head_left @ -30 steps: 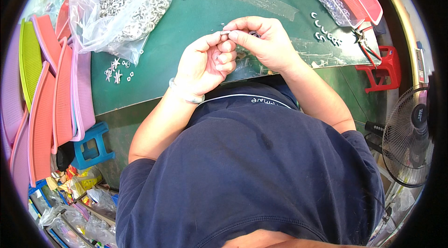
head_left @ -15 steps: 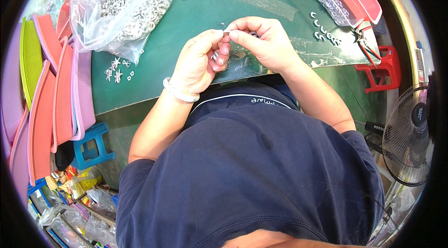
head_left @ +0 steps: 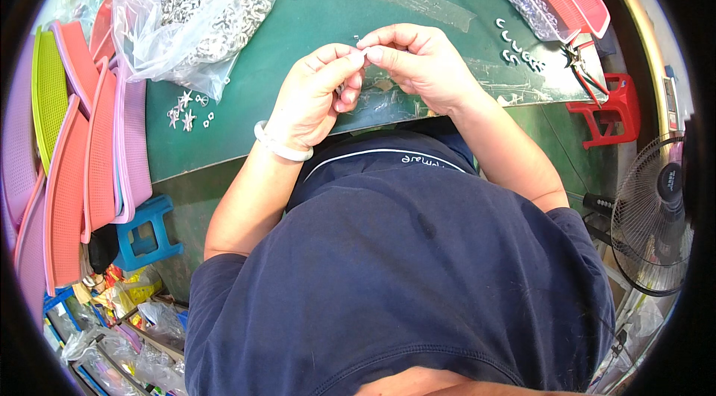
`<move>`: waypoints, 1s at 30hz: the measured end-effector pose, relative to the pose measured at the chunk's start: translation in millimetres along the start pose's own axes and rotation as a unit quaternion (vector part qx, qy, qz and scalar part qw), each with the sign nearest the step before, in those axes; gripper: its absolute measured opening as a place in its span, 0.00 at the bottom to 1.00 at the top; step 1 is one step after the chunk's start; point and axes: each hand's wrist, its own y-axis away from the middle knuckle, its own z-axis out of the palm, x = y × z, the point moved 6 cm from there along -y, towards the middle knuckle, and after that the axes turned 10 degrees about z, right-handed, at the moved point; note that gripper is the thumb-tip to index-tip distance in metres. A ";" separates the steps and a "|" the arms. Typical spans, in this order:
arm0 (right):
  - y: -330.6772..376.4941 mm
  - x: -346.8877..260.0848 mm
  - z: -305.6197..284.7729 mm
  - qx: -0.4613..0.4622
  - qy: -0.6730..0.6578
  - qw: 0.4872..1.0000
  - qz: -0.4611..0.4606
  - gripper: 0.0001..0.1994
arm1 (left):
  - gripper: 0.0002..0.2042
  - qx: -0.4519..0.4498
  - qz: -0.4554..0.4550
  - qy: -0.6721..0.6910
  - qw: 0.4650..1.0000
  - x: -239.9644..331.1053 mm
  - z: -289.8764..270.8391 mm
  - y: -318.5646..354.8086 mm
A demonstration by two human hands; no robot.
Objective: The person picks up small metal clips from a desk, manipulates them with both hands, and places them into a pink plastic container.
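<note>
A: Which grip is doing what?
B: Left hand (head_left: 313, 90) and right hand (head_left: 429, 64) meet fingertip to fingertip above the near edge of the desk (head_left: 313, 16). Both grips pinched on one small pale piece (head_left: 365, 53); its shape too small to make out.
A: Changes?
B: Left mostly. A second ago its palm faced up, fingers curled in view. Now it is rolled over, thumb side uppermost, fingers largely hidden beneath. The white bracelet (head_left: 283, 146) sits further left than before, more of its band visible. Right hand nearly where it was, thumb and forefinger at the same spot.
A: Surroundings?
B: Unchanged. Clear bag (head_left: 136, 38) of metallic pieces at left, star-shaped pieces (head_left: 188, 122) lying just below it. Crescent pieces (head_left: 510, 57) right of the hands, pliers (head_left: 573, 58) near the desk's right corner.
</note>
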 end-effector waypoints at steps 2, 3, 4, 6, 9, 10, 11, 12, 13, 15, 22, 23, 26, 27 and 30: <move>-0.2 1.5 0.1 -0.002 -0.017 1.000 0.013 0.09 | 0.04 -0.006 0.013 0.002 1.000 -0.3 0.3 0.4; -0.2 1.1 0.4 -0.003 -0.021 1.000 0.010 0.09 | 0.04 -0.009 0.019 0.003 1.000 -0.5 0.5 0.6; -0.3 0.5 0.8 -0.004 -0.024 1.000 0.007 0.09 | 0.04 -0.006 0.028 -0.002 1.000 -0.5 0.0 0.5; -0.2 0.2 0.7 -0.007 -0.033 0.999 0.005 0.09 | 0.03 0.000 0.046 -0.014 0.999 -0.2 -0.7 0.4; -0.5 0.8 -1.9 -0.010 -0.041 0.999 0.008 0.09 | 0.04 0.012 0.068 -0.042 0.997 2.4 -0.7 0.6; -0.9 1.3 -3.2 -0.008 -0.036 0.999 0.010 0.09 | 0.04 0.016 0.081 -0.053 0.995 3.8 -0.2 0.6; -1.0 1.9 -4.0 -0.006 -0.032 0.999 0.013 0.08 | 0.04 0.019 0.094 -0.064 0.993 5.0 0.5 0.7; -0.2 0.5 -3.2 -0.004 -0.022 1.000 0.007 0.08 | 0.04 0.023 0.107 -0.075 0.991 6.1 0.9 1.0; 1.1 -2.1 -1.6 -0.002 -0.011 1.000 0.000 0.08 | 0.04 0.023 0.118 -0.086 0.989 6.8 1.6 1.3; 2.2 -4.8 -0.6 -0.005 0.003 1.000 -0.007 0.08 | 0.04 0.022 0.139 -0.110 0.984 8.5 2.4 2.2; 2.8 -8.8 -0.3 -0.003 0.044 0.998 -0.038 0.08 | 0.04 0.026 0.171 -0.182 0.968 10.9 1.7 3.3; 2.9 -8.8 -0.8 -0.002 0.051 0.998 -0.040 0.08 | 0.04 0.027 0.176 -0.190 0.966 11.4 1.9 3.7; 4.4 -9.9 -1.2 0.001 0.056 0.998 -0.036 0.08 | 0.04 0.025 0.191 -0.222 0.956 13.3 2.4 4.1; 4.7 -9.8 -1.6 -0.005 0.051 0.998 -0.029 0.08 | 0.04 0.024 0.197 -0.233 0.952 14.0 2.6 4.2; 5.6 -9.4 -3.1 -0.016 0.040 0.999 -0.017 0.07 | 0.04 0.020 0.203 -0.239 0.949 13.9 2.8 4.1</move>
